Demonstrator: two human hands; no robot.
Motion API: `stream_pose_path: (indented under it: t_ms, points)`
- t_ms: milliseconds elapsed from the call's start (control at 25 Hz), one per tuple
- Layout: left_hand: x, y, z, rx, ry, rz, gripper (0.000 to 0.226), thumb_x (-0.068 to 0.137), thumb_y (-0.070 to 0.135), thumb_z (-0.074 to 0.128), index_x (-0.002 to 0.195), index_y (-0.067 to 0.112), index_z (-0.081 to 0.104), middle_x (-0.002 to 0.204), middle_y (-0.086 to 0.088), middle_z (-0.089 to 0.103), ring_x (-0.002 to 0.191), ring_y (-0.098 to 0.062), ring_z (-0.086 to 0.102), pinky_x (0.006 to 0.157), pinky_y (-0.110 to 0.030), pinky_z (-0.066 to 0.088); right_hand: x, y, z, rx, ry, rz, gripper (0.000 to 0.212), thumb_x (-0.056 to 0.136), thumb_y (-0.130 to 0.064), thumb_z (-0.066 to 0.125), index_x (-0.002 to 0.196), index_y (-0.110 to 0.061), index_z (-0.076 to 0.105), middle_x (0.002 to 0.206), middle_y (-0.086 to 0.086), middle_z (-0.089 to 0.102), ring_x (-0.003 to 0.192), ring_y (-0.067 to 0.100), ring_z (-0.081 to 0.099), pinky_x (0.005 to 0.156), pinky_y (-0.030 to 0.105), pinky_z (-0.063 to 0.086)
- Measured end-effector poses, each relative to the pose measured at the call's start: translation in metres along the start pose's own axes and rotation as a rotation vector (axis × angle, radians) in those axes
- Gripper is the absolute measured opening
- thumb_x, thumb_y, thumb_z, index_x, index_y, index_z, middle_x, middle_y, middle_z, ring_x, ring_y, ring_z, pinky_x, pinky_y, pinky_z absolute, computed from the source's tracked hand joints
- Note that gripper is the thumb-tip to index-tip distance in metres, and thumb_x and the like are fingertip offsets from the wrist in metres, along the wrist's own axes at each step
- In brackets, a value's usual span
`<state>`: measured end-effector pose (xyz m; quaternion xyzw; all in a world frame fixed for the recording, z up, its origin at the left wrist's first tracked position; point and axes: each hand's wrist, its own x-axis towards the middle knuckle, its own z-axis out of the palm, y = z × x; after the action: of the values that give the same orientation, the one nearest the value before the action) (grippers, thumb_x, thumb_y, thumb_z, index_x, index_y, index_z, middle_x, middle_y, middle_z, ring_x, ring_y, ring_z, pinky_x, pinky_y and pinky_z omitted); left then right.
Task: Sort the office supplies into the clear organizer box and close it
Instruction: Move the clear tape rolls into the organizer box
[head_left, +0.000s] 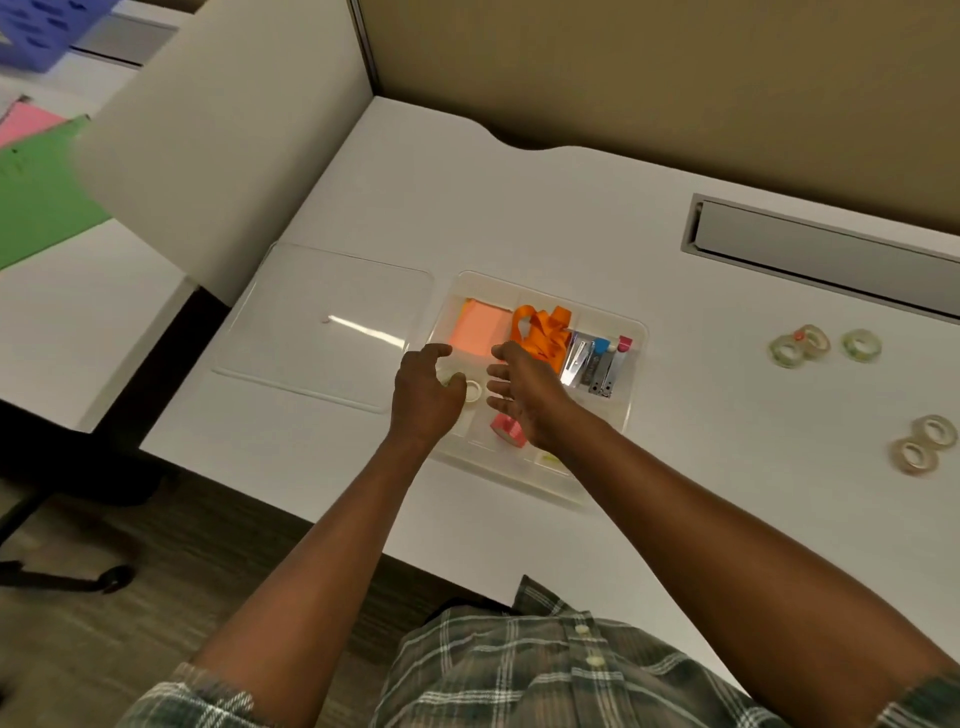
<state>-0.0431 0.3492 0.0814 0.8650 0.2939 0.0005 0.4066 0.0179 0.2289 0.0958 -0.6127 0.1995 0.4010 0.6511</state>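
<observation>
On the white surface, set against tan partition walls, a clear organizer box sits near the front edge with its lid flat beside it. Both the left hand and right hand hover half-open over the box, holding nothing. Five tape rolls lie toward the right edge.

White desk, tan partition.

Clear glossy plastic organizer box and lid on a smooth matt white counter; shiny metal staplers; orange cloth ribbon.
</observation>
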Motion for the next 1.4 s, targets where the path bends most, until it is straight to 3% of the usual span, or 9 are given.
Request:
stream_pose_path:
  t_ms: [200, 440, 560, 720, 800, 920, 1080, 1200, 1400]
  points:
    - [-0.001, 0.022, 0.019, -0.037, -0.036, 0.100, 0.035, 0.090, 0.028, 0.066, 0.123, 0.019, 0.061, 0.125, -0.007, 0.058, 0.115, -0.021, 0.057, 0.089, -0.026, 0.043, -0.007, -0.007, -0.028, -0.028, 0.088, -0.070, 0.034, 0.099, -0.036, 0.050, 0.123, -0.013, 0.058, 0.119, 0.009, 0.065, 0.104, 0.027, 0.064, 0.086, 0.038, 0.056]
    - [-0.012, 0.073, 0.067, -0.068, -0.144, 0.258, 0.030, 0.089, 0.026, 0.067, 0.116, 0.015, 0.064, 0.114, -0.005, 0.061, 0.102, -0.016, 0.060, 0.080, -0.022, 0.040, -0.030, -0.014, -0.092, -0.034, 0.209, -0.170, 0.036, 0.101, -0.038, 0.047, 0.129, -0.017, 0.058, 0.119, 0.010, 0.068, 0.105, 0.025, 0.065, 0.087, 0.039, 0.055]
    - [-0.025, 0.105, 0.099, -0.081, -0.210, 0.313, 0.031, 0.089, 0.024, 0.067, 0.118, 0.013, 0.064, 0.117, -0.007, 0.061, 0.107, -0.019, 0.059, 0.085, -0.023, 0.041, -0.044, -0.014, -0.140, -0.019, 0.267, -0.238, 0.030, 0.099, -0.033, 0.049, 0.120, -0.017, 0.062, 0.116, 0.012, 0.069, 0.096, 0.022, 0.066, 0.084, 0.039, 0.056]
    - [-0.048, 0.149, 0.147, -0.029, -0.314, 0.367, 0.034, 0.091, 0.030, 0.065, 0.121, 0.016, 0.062, 0.123, -0.004, 0.061, 0.113, -0.017, 0.057, 0.090, -0.026, 0.045, -0.059, -0.004, -0.216, -0.090, 0.391, -0.302, 0.025, 0.096, -0.036, 0.052, 0.115, -0.024, 0.063, 0.112, -0.001, 0.068, 0.107, 0.022, 0.065, 0.090, 0.041, 0.055]
    - [-0.064, 0.166, 0.172, 0.012, -0.370, 0.400, 0.034, 0.091, 0.033, 0.065, 0.122, 0.019, 0.061, 0.124, -0.003, 0.059, 0.113, -0.017, 0.056, 0.086, -0.024, 0.041, -0.062, 0.006, -0.262, -0.306, 0.507, -0.357, 0.028, 0.092, -0.038, 0.054, 0.116, -0.027, 0.064, 0.115, -0.007, 0.067, 0.109, 0.017, 0.064, 0.094, 0.038, 0.054]
    - [-0.090, 0.184, 0.207, 0.072, -0.469, 0.445, 0.034, 0.090, 0.034, 0.065, 0.120, 0.020, 0.061, 0.121, -0.004, 0.057, 0.111, -0.019, 0.056, 0.087, -0.026, 0.041, -0.064, 0.023, -0.344, -0.820, 0.710, -0.399, 0.043, 0.093, -0.033, 0.060, 0.132, -0.018, 0.056, 0.131, 0.005, 0.059, 0.118, 0.024, 0.057, 0.099, 0.039, 0.047]
    - [-0.116, 0.194, 0.243, 0.165, -0.549, 0.479, 0.034, 0.090, 0.034, 0.065, 0.121, 0.020, 0.061, 0.120, -0.004, 0.055, 0.112, -0.021, 0.055, 0.092, -0.034, 0.045, -0.062, 0.034, -0.441, -1.129, 0.770, -0.150, 0.064, 0.093, -0.028, 0.058, 0.151, -0.017, 0.032, 0.162, 0.011, 0.023, 0.139, 0.039, 0.035, 0.102, 0.050, 0.043]
    - [-0.129, 0.200, 0.264, 0.250, -0.579, 0.505, 0.035, 0.090, 0.036, 0.065, 0.122, 0.020, 0.060, 0.119, -0.005, 0.055, 0.110, -0.022, 0.054, 0.092, -0.037, 0.046, -0.057, 0.038, -0.482, -1.221, 0.721, -0.056, 0.061, 0.094, -0.020, 0.053, 0.151, -0.022, 0.030, 0.163, 0.008, 0.018, 0.129, 0.042, 0.043, 0.098, 0.047, 0.045]
    - [-0.137, 0.222, 0.299, 0.325, -0.599, 0.536, 0.035, 0.090, 0.037, 0.065, 0.120, 0.020, 0.060, 0.115, -0.004, 0.056, 0.104, -0.022, 0.055, 0.087, -0.036, 0.047, -0.057, 0.047, -0.496, -1.386, 0.753, -0.209, 0.040, 0.095, -0.013, 0.048, 0.135, -0.019, 0.049, 0.151, 0.013, 0.031, 0.107, 0.037, 0.053, 0.083, 0.043, 0.052]
